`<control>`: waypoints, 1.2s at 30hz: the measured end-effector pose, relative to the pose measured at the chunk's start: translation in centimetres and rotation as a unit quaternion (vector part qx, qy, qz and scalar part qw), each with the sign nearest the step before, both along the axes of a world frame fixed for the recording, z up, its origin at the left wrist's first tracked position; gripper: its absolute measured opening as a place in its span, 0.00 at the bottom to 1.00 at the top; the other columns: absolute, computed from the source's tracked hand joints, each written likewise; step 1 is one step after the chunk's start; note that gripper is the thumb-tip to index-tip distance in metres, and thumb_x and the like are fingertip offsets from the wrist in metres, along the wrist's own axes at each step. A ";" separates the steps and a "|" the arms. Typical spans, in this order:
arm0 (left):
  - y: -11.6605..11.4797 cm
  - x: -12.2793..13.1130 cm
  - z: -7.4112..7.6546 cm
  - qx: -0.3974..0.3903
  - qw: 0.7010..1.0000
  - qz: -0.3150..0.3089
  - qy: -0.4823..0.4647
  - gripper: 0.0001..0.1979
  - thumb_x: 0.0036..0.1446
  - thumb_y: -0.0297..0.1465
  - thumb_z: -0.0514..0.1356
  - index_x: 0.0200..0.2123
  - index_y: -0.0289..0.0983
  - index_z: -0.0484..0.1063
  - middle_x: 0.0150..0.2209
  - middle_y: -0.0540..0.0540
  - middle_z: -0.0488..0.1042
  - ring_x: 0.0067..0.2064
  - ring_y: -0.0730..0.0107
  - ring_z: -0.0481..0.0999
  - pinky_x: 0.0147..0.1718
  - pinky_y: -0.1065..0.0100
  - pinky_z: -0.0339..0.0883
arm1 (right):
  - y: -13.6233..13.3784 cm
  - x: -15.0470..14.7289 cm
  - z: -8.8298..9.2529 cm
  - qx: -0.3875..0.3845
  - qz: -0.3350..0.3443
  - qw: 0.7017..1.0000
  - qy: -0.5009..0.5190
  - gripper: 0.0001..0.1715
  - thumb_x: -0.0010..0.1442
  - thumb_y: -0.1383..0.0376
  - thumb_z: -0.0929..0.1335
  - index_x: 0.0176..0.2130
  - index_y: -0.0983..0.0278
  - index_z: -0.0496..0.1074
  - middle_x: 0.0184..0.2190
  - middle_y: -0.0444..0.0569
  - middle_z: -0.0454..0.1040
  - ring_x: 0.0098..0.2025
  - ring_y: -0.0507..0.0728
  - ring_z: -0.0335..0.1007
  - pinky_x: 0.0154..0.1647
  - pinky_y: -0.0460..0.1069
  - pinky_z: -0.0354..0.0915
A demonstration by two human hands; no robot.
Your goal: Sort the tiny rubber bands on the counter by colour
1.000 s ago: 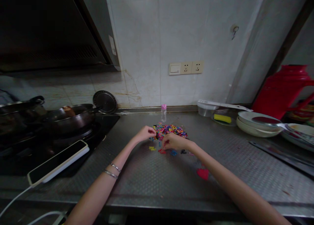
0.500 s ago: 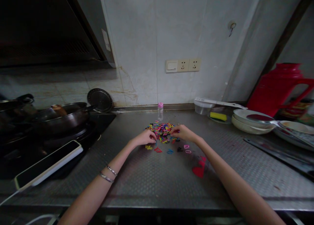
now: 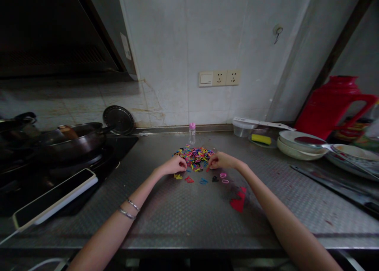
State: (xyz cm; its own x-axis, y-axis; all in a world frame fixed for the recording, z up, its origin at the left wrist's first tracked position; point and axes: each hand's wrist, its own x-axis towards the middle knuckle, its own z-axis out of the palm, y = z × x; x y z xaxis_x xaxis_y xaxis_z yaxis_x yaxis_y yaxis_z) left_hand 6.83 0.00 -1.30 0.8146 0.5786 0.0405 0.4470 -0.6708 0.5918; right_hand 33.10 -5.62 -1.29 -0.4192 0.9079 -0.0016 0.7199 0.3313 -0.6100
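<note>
A loose heap of small multicoloured rubber bands lies on the steel counter. At its left front edge my left hand is pinched, with a bit of blue band showing at the fingertips. My right hand pinches at the heap's right edge. A speck of red shows under its fingertips, but I cannot tell whether it is held. In front lie small colour groups: yellow bands, red bands, blue bands, black bands and pink bands.
Behind the heap stands a small clear bottle with a pink cap. A red heart-patterned clear bag lies near my right forearm. To the left are a phone and a pan; to the right, bowls and a knife.
The whole view has shifted slightly. Both hands stay pinched at the heap's edges; my right hand has moved slightly right relative to the heap. The colour groups look the same.
</note>
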 end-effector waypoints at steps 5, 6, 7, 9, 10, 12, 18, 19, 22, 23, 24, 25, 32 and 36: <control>-0.1 0.2 -0.2 0.021 1.000 0.011 0.000 0.07 0.45 0.25 0.57 0.26 0.33 0.75 0.25 0.48 0.74 0.27 0.75 0.69 0.28 0.76 0.60 | 0.3 0.1 -0.5 0.026 -0.012 1.000 -0.010 0.13 0.44 0.64 0.66 0.31 0.67 0.75 0.20 0.43 0.69 0.22 0.48 0.59 0.23 0.42 0.54; -0.2 0.3 -0.1 0.027 1.000 0.013 -0.002 0.07 0.45 0.25 0.56 0.26 0.33 0.75 0.25 0.48 0.74 0.27 0.75 0.69 0.28 0.76 0.60 | 0.4 0.1 -0.4 0.029 -0.014 0.999 -0.014 0.14 0.44 0.64 0.66 0.32 0.67 0.75 0.20 0.42 0.69 0.22 0.48 0.59 0.23 0.42 0.54; -0.5 0.5 0.0 0.033 0.999 0.013 -0.005 0.07 0.45 0.25 0.56 0.26 0.33 0.75 0.25 0.48 0.74 0.27 0.75 0.69 0.28 0.76 0.59 | 0.4 0.1 -0.4 0.032 -0.016 0.999 -0.018 0.14 0.44 0.65 0.66 0.32 0.67 0.75 0.20 0.42 0.69 0.22 0.48 0.59 0.22 0.42 0.54; -1.2 1.0 0.2 0.049 0.999 0.008 -0.016 0.08 0.46 0.25 0.55 0.27 0.33 0.74 0.26 0.48 0.74 0.27 0.75 0.69 0.28 0.76 0.59 | 0.3 0.1 -0.2 0.041 -0.021 0.999 -0.026 0.15 0.43 0.67 0.65 0.32 0.67 0.76 0.20 0.42 0.70 0.21 0.48 0.59 0.22 0.42 0.54; -1.8 1.3 0.4 0.059 0.998 0.001 -0.022 0.08 0.46 0.25 0.55 0.27 0.33 0.74 0.26 0.48 0.74 0.28 0.74 0.69 0.29 0.75 0.59 | 0.2 0.1 -0.1 0.046 -0.022 0.998 -0.031 0.15 0.43 0.68 0.64 0.32 0.67 0.76 0.21 0.43 0.71 0.22 0.48 0.59 0.22 0.42 0.54; -3.1 2.1 0.7 0.079 0.996 -0.015 -0.027 0.08 0.46 0.25 0.54 0.27 0.33 0.74 0.27 0.47 0.74 0.29 0.73 0.69 0.29 0.75 0.59 | 0.1 0.1 0.0 0.052 -0.023 0.997 -0.042 0.16 0.42 0.70 0.63 0.31 0.66 0.76 0.22 0.43 0.72 0.22 0.48 0.59 0.23 0.42 0.54; -6.4 3.6 0.7 0.143 0.988 -0.049 -0.005 0.08 0.48 0.26 0.54 0.28 0.35 0.74 0.31 0.45 0.73 0.32 0.70 0.70 0.32 0.73 0.59 | 0.0 -0.1 0.0 0.046 -0.016 0.998 -0.051 0.16 0.43 0.69 0.63 0.32 0.67 0.77 0.22 0.44 0.73 0.21 0.48 0.59 0.22 0.42 0.53; -6.6 3.7 0.7 0.148 0.988 -0.051 0.000 0.08 0.48 0.26 0.54 0.29 0.35 0.74 0.31 0.44 0.73 0.32 0.70 0.70 0.32 0.72 0.59 | 0.0 -0.1 0.0 0.044 -0.013 0.998 -0.047 0.16 0.43 0.69 0.64 0.33 0.67 0.77 0.22 0.44 0.72 0.21 0.48 0.59 0.22 0.42 0.53; -6.8 3.7 0.7 0.147 0.988 -0.046 0.020 0.08 0.48 0.27 0.55 0.30 0.35 0.75 0.32 0.44 0.73 0.33 0.69 0.70 0.32 0.72 0.59 | 0.0 -0.3 -0.2 0.040 0.003 0.999 -0.038 0.15 0.44 0.68 0.64 0.33 0.67 0.77 0.22 0.44 0.72 0.22 0.48 0.59 0.23 0.42 0.54; -6.8 3.7 0.7 0.142 0.989 -0.043 0.027 0.09 0.48 0.28 0.56 0.30 0.35 0.75 0.32 0.44 0.74 0.33 0.69 0.70 0.31 0.72 0.59 | 0.0 -0.4 -0.2 0.039 0.009 0.999 -0.038 0.15 0.44 0.68 0.65 0.33 0.66 0.77 0.23 0.44 0.72 0.23 0.49 0.60 0.23 0.42 0.54; -6.7 3.7 0.8 0.136 0.989 -0.041 0.031 0.09 0.48 0.28 0.56 0.30 0.36 0.76 0.32 0.44 0.74 0.33 0.69 0.71 0.31 0.72 0.59 | 0.0 -0.4 -0.2 0.039 0.014 0.998 -0.038 0.15 0.44 0.67 0.65 0.33 0.66 0.77 0.23 0.44 0.73 0.23 0.49 0.60 0.23 0.42 0.55; -6.6 3.7 0.8 0.131 0.990 -0.040 0.030 0.09 0.48 0.29 0.56 0.31 0.36 0.76 0.32 0.44 0.74 0.32 0.69 0.71 0.31 0.72 0.59 | 0.0 -0.5 -0.3 0.038 0.018 0.998 -0.038 0.14 0.44 0.67 0.65 0.32 0.66 0.77 0.23 0.44 0.73 0.24 0.49 0.61 0.24 0.42 0.55; -4.5 3.1 1.1 0.107 0.991 0.003 -0.077 0.12 0.51 0.32 0.54 0.28 0.34 0.76 0.28 0.45 0.75 0.30 0.72 0.70 0.30 0.73 0.59 | 0.4 -0.6 -0.8 0.036 0.003 0.999 -0.033 0.10 0.44 0.68 0.65 0.28 0.67 0.76 0.22 0.45 0.72 0.24 0.49 0.62 0.25 0.42 0.56; -2.2 2.0 1.2 0.049 0.988 0.079 -0.123 0.12 0.50 0.33 0.55 0.28 0.32 0.76 0.27 0.46 0.76 0.29 0.72 0.70 0.29 0.73 0.61 | 0.5 -0.7 -1.0 0.032 -0.006 0.999 -0.039 0.09 0.43 0.70 0.65 0.25 0.68 0.75 0.21 0.44 0.71 0.24 0.48 0.61 0.25 0.42 0.56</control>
State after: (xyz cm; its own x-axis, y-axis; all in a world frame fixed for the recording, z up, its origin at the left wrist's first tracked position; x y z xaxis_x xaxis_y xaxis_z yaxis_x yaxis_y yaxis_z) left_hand 8.80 -2.19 -0.08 0.6733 0.6812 0.2874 0.4018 -0.6634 0.6312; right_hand 32.39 -5.16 -2.29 -0.4085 0.9124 0.0246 0.7689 0.3586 -0.5293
